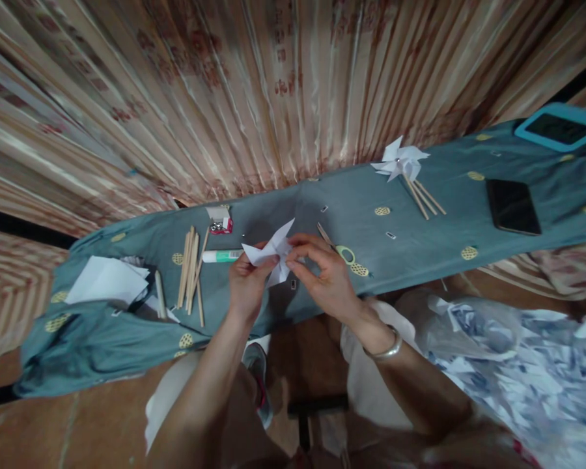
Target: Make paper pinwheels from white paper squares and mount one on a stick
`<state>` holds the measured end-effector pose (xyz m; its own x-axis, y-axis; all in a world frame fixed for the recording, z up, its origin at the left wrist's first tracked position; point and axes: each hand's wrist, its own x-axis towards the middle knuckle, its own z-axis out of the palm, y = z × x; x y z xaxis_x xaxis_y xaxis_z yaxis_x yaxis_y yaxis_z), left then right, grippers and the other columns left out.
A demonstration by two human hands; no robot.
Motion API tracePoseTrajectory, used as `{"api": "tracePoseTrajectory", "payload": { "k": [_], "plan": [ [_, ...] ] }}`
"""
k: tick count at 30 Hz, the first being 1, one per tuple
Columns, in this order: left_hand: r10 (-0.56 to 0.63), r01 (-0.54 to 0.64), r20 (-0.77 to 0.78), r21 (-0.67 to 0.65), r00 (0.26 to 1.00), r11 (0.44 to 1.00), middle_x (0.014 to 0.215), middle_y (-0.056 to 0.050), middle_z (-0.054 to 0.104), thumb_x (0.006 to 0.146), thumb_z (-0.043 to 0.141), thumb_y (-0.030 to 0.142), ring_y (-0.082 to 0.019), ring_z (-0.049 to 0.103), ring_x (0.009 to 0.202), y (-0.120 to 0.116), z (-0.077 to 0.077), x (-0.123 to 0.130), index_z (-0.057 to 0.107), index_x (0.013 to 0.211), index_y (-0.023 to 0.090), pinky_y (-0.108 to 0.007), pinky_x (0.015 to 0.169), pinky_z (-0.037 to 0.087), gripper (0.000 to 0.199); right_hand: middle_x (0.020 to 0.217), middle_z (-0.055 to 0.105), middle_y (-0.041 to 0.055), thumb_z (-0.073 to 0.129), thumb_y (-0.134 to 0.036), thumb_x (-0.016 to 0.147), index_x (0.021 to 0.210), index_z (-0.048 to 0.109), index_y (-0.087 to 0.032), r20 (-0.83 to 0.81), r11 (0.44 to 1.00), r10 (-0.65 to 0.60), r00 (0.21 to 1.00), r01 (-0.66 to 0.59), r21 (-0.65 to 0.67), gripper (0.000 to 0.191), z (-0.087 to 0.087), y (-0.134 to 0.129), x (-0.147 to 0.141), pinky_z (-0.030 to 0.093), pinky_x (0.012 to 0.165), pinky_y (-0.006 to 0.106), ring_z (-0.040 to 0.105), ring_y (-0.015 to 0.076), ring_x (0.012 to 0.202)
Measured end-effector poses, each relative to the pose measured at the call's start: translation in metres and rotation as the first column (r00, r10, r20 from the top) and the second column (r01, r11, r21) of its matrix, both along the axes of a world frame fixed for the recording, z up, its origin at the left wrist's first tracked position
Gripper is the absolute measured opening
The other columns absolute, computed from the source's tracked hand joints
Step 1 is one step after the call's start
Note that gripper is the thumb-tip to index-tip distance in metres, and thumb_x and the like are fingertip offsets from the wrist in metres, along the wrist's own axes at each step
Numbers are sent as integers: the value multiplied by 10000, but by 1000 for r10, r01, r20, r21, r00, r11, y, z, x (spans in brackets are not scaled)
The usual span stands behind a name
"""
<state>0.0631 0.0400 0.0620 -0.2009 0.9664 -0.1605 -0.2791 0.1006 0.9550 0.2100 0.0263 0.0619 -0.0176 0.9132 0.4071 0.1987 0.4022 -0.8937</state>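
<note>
Above the middle of the cloth-covered table, a white paper pinwheel (272,248) is held between my two hands. My left hand (249,281) grips its left and lower part, the thumb pressed on the paper. The fingertips of my right hand (325,270) pinch at the pinwheel's right side; whether they hold anything small there is too fine to tell. A glue stick (217,256) lies just left of my left hand. Scissors with a green handle (344,254) lie beyond my right hand, partly hidden by it.
Wooden sticks (190,267), a small red-and-white box (221,225) and white paper sheets (108,280) lie left. Finished pinwheels (401,159) with sticks, a black phone (512,206) and a blue-framed tablet (559,126) lie right. A plastic bag of paper pieces (532,365) stands lower right.
</note>
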Motion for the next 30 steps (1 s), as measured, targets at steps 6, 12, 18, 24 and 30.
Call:
{"api": "tracePoseTrajectory", "payload": {
  "k": [6,12,18,24,30],
  "plan": [
    [-8,9,32,-3,999,1000,732,15,716,478,896,272,-128,616,641,-3,2,2,722,793,170,-260,667,487,374,1445,537,13,691,-244,839,824,726,-266,-33,996,-25,999,22,-87,44,-1,1,-5,400,1146,420,462,241,1384],
    [-15,15,86,3,996,1000,733,11,734,455,911,244,-118,614,628,-6,3,1,735,786,168,-247,651,489,382,1384,595,20,721,-256,810,804,731,-258,-95,989,12,995,-26,-146,11,-7,6,-4,355,1185,453,444,249,1410],
    [-42,41,73,16,996,999,727,8,731,471,914,260,-122,610,621,-7,2,-1,742,769,163,-259,656,490,358,1371,602,7,743,-264,791,796,735,-263,-205,976,84,975,-123,-182,10,-12,11,-3,331,1200,454,494,230,1370],
    [-50,48,40,36,998,998,750,-4,738,478,922,285,-139,628,645,-7,0,-4,746,760,164,-283,689,504,353,1367,605,21,766,-343,786,799,735,-250,-284,948,133,950,-206,-244,99,-15,13,-2,346,1192,431,515,228,1357],
    [-44,42,37,40,998,998,744,-5,738,469,923,282,-141,625,646,-7,0,-4,756,760,169,-286,685,505,354,1322,630,30,776,-328,766,805,736,-248,-307,933,139,941,-228,-278,98,-16,15,-1,396,1151,447,553,238,1302]
  ]
}}
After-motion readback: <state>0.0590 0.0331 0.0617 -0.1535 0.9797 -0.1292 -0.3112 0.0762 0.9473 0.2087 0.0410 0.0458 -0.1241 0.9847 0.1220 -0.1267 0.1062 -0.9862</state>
